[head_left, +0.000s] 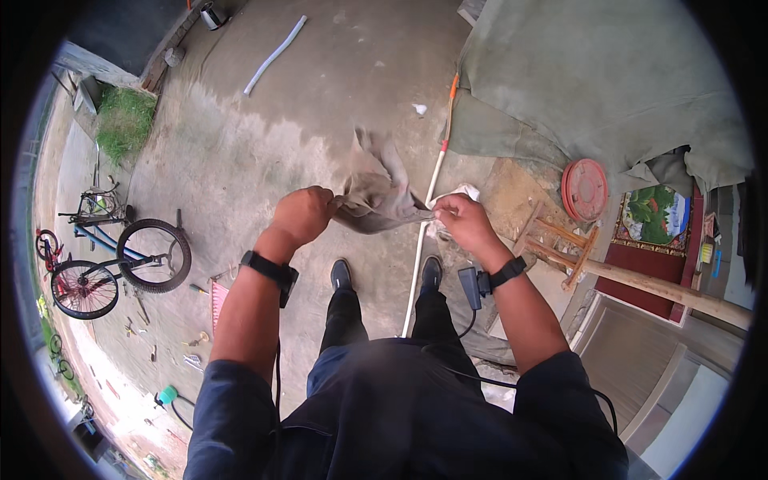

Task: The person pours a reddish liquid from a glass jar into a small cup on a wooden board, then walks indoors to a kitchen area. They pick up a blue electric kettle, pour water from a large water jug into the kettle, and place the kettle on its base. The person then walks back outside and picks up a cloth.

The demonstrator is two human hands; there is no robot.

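A grey-brown cloth [372,196] hangs stretched between my two hands, out in front of my feet. Its left corner is pinched in my left hand [302,214]. On the other side, my right hand [466,220] grips the opposite edge between thumb and fingers. The far part of the cloth is slightly blurred and flares outward, away from me. Beneath my right hand, a white cloth or bag [458,196] lies on the ground beside a long pale pole [424,240].
An upturned bicycle [120,264] and scattered tools are at left. A pale tube [276,54] lies on the partly wet concrete ahead. To the right are a red round lid or basin [585,190], a wooden stool [564,244] and a large grey-green sheet [592,72].
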